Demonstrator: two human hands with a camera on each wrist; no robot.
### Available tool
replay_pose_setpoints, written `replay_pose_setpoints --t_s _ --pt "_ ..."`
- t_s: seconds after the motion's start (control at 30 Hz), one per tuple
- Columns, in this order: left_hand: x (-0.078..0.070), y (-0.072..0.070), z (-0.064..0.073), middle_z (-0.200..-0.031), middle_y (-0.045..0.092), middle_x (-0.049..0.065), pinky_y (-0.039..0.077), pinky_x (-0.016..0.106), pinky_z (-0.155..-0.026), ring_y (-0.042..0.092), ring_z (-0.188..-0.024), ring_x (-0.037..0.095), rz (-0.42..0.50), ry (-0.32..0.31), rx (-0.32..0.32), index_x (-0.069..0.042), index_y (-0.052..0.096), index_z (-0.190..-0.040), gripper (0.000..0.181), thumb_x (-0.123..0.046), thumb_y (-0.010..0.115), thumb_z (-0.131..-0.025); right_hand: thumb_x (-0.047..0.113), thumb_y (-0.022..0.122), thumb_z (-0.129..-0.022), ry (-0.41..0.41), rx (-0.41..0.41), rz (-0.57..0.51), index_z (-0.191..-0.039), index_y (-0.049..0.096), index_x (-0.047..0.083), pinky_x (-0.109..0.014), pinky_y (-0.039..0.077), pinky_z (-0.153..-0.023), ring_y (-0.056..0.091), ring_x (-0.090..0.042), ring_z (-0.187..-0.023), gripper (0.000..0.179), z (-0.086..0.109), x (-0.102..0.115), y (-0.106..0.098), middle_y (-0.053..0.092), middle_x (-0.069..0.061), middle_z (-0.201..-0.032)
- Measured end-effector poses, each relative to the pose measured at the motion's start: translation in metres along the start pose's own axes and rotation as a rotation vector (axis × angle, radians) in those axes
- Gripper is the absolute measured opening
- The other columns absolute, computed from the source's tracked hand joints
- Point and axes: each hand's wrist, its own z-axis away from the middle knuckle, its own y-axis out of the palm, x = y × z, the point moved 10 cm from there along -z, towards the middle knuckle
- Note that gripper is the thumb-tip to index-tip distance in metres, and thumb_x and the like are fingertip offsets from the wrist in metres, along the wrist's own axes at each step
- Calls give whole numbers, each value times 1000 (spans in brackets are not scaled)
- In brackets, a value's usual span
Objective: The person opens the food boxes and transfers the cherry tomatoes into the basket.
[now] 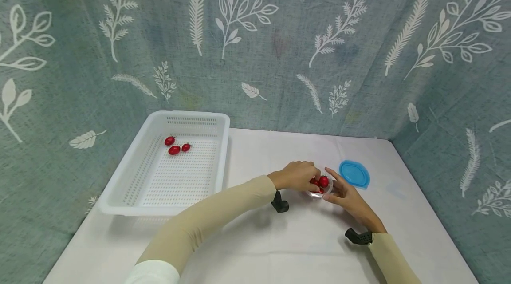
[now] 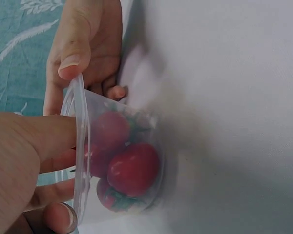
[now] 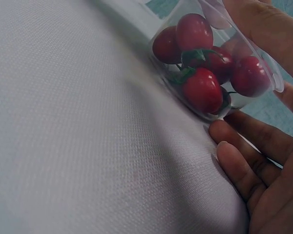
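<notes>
A small clear plastic container [image 2: 95,200] with several red cherry tomatoes [image 3: 202,90] inside stands on the white cloth. My left hand [image 1: 297,175] reaches over from the left, its fingertips inside the container's mouth among the tomatoes. Whether those fingers pinch a tomato I cannot tell, as the rim and the hand cover them. From the right, my right hand [image 1: 349,199] holds the container, thumb and fingers set around its rim and side. In the left wrist view the right thumb [image 2: 74,56] touches the rim.
A blue lid [image 1: 354,174] lies on the cloth just beyond the right hand. At the left stands a large white perforated basket [image 1: 223,159], three cherry tomatoes [image 1: 174,150] near its back. A leaf-patterned green curtain [image 1: 279,75] borders the table at the back and sides.
</notes>
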Motion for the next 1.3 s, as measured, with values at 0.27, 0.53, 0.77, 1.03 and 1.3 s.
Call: replay_pose_setpoints --t_s 0.27,0.53,0.77,1.03,1.3 --pt "-4 0 -5 -85 60 -7 42 20 -61 53 -78 8 -1 -3 -26 -16 72 -98 23 -38 77 -94 21 76 -96 -14 1 -1 -165 22 29 -33 49 -96 57 -35 -127 88 0 -1 -2 47 -21 -153" --pt "-3 -3 -9 -94 63 -6 46 21 -63 56 -79 6 5 -49 -73 -14 67 -109 32 -39 79 -92 20 75 -97 -15 -2 3 -164 24 33 -31 49 -97 56 -35 -128 85 -1 -1 -1 47 -22 -153" --pt "-3 -2 -12 -77 61 -8 42 21 -53 52 -66 6 -23 -46 -95 -17 71 -88 24 -39 76 -95 19 75 -96 -20 12 -31 -166 22 28 -25 50 -95 57 -36 -128 88 -2 0 2 45 -23 -154" --pt "-4 -2 -14 -74 55 -7 38 23 -51 49 -64 8 -51 -56 -97 -20 65 -77 35 -48 73 -95 20 77 -95 -15 12 -47 -165 21 31 -27 51 -95 57 -35 -128 90 -1 2 1 48 -19 -153" --pt "-8 1 -15 -83 55 -5 40 23 -53 50 -71 9 -49 -58 -59 -19 68 -83 24 -40 73 -95 20 76 -95 -6 4 -34 -165 22 34 -29 51 -95 57 -34 -126 89 -1 -4 0 48 -19 -152"
